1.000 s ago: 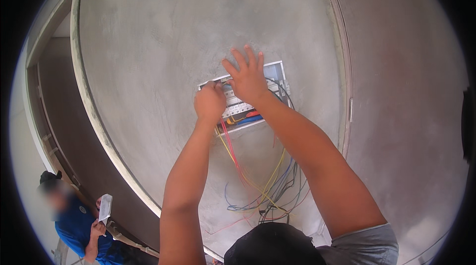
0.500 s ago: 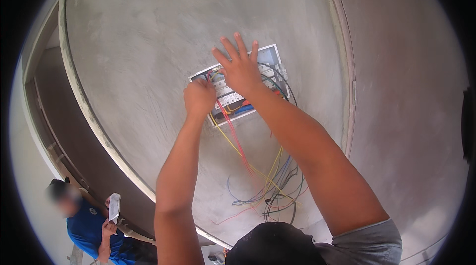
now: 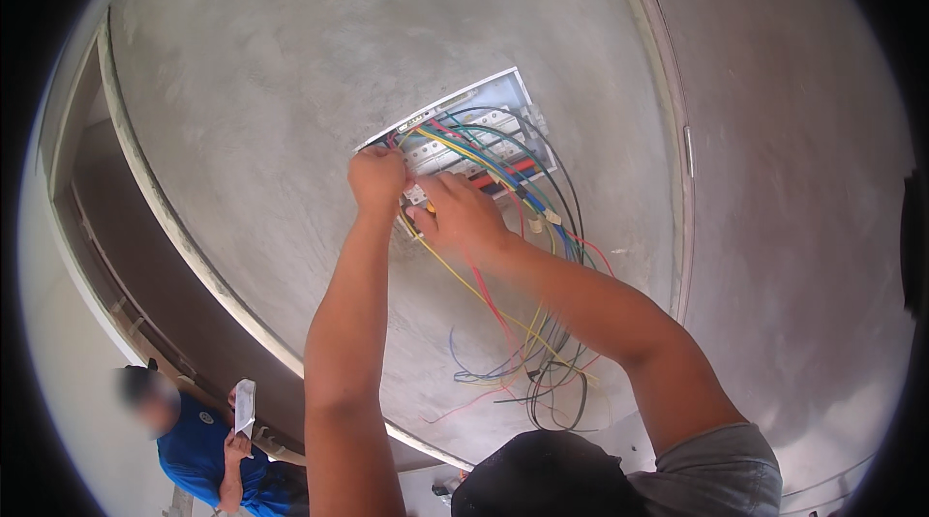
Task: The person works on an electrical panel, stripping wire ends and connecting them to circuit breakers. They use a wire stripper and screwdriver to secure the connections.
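Observation:
A white-framed electrical distribution box (image 3: 504,91) is set in the wall, tilted in view, with rows of white circuit breakers (image 3: 422,157) inside. My left hand (image 3: 377,178) is closed at the box's left edge, pinching red wires whose ends its fingers hide. Beside it, my right hand (image 3: 463,215) lies over the lower left of the box, thumb and bent fingers apart. Red wires (image 3: 492,296) come out below the right hand. A bundle of yellow, blue and green wires (image 3: 494,166) crosses the breakers and hangs over the lower right edge.
Loose wire ends (image 3: 542,372) dangle in a tangle below the box. Grey plastered wall (image 3: 271,62) surrounds it. A doorway (image 3: 164,246) opens at left, where a person in a blue shirt (image 3: 208,454) holds a white sheet (image 3: 245,407). A dark cap (image 3: 542,478) fills the bottom middle.
My right hand has come down from the top of the box to its lower left, and the coloured wire bundle now lies in sight across the breakers. My left hand stays at the left edge.

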The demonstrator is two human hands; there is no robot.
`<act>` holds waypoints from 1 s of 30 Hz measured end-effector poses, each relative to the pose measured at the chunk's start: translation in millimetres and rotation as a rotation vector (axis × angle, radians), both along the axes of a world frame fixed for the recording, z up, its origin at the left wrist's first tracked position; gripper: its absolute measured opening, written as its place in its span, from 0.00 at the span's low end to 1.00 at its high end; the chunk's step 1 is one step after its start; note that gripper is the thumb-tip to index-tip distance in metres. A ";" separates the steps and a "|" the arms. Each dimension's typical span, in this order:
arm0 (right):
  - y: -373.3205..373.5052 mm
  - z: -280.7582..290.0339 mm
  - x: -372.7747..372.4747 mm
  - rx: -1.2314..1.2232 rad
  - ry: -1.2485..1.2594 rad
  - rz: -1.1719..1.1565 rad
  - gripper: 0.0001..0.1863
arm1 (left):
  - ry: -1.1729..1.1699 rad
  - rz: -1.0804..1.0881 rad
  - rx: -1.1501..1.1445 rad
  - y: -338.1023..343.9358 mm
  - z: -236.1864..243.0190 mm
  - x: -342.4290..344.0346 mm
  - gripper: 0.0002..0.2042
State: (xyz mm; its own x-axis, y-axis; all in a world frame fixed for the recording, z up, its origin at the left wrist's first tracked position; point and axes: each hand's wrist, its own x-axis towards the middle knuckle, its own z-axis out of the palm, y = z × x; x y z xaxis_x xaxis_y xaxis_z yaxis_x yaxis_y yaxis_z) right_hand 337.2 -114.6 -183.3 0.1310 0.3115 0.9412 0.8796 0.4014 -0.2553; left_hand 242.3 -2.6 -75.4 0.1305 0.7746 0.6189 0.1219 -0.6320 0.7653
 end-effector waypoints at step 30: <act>14.1 65.2 12.8 -0.111 0.184 -0.243 0.15 | 0.492 0.227 1.530 55.8 46.8 -66.1 0.13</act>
